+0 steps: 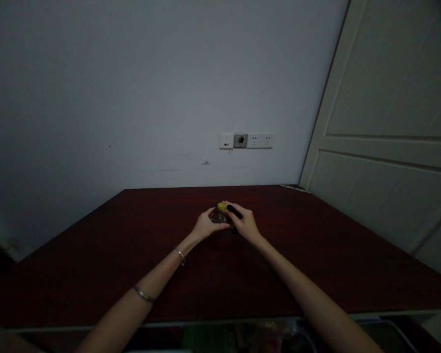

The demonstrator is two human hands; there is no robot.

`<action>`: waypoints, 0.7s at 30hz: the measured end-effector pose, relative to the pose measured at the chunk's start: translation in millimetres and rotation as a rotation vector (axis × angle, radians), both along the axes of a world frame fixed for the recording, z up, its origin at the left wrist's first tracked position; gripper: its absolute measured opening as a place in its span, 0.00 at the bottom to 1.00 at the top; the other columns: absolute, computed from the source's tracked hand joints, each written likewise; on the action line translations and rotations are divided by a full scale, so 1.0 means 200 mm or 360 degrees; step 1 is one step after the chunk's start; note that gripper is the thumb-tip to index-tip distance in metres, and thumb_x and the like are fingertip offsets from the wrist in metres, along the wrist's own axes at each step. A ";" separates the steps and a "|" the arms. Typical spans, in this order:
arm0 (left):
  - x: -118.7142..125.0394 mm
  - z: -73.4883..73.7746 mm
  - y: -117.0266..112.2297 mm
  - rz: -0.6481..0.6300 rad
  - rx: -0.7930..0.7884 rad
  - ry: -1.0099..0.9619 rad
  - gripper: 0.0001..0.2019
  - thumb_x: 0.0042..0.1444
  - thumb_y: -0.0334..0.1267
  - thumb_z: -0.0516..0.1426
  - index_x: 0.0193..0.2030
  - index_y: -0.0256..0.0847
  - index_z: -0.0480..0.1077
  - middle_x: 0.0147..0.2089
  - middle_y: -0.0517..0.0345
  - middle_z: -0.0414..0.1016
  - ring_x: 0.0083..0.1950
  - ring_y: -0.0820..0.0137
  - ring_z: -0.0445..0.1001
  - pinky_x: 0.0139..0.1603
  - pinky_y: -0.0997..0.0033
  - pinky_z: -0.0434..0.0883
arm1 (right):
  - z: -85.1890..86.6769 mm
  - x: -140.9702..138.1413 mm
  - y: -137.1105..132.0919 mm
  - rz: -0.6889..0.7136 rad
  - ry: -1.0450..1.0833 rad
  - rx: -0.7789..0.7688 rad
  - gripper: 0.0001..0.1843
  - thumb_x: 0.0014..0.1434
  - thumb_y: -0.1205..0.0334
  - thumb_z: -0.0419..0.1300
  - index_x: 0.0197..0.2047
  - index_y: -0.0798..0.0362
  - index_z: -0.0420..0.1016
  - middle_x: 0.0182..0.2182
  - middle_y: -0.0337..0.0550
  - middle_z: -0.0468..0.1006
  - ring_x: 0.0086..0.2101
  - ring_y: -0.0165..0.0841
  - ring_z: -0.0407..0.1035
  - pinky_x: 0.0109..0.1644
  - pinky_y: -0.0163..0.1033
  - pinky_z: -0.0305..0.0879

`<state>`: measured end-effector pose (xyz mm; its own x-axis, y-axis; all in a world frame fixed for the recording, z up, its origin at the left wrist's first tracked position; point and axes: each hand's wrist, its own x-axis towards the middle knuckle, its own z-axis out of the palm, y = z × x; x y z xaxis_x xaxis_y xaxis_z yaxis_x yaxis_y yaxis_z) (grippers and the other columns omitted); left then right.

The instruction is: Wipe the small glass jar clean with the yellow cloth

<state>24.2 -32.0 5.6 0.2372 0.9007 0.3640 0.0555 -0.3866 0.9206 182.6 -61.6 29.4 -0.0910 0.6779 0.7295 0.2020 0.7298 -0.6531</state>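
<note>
**While the left hand (pixel 205 226) grips a clear vessel (pixel 218 217), the right hand (pixel 247 223) holds a yellow-and-black tool (pixel 234 212) at its top**

As both hands meet over the middle of the dark red table (pixel 161 215), the yellow-and-black tool lies aslant in the right hand's grasp. Its long axis runs from the yellow end, pointing left and slightly away from the person, to the black end, which slopes back to the right toward the knuckles. The yellow end is at the vessel's upper side; whether it touches cannot be told. The left hand's thumb and fingers curve around the clear vessel from the left, the thumb on the near side.

Fingers cover part of the vessel, and dim light blurs its outline, so its opening and tilt are hard to make out. Something dark beneath the right hand is too shadowed to identify. Both forearms are cut off at the bottom edge, where a green item (pixel 204 338) and other things below the tabletop show only in part.
</note>
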 end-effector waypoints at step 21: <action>0.01 0.03 -0.04 0.0221 0.0334 0.0363 0.31 0.35 0.36 0.67 0.50 0.36 0.67 0.44 0.50 0.76 0.43 0.63 0.74 0.46 0.65 0.70 | -0.01 0.00 -0.03 0.0085 -0.0425 0.0490 0.20 0.56 0.70 0.54 0.51 0.48 0.70 0.50 0.44 0.73 0.55 0.37 0.62 0.60 0.50 0.57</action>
<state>25.8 -40.4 10.6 0.2140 0.8414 0.4963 0.3165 -0.5404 0.7796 183.5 -68.5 27.6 -0.3339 0.4207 0.8435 0.2917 0.8971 -0.3319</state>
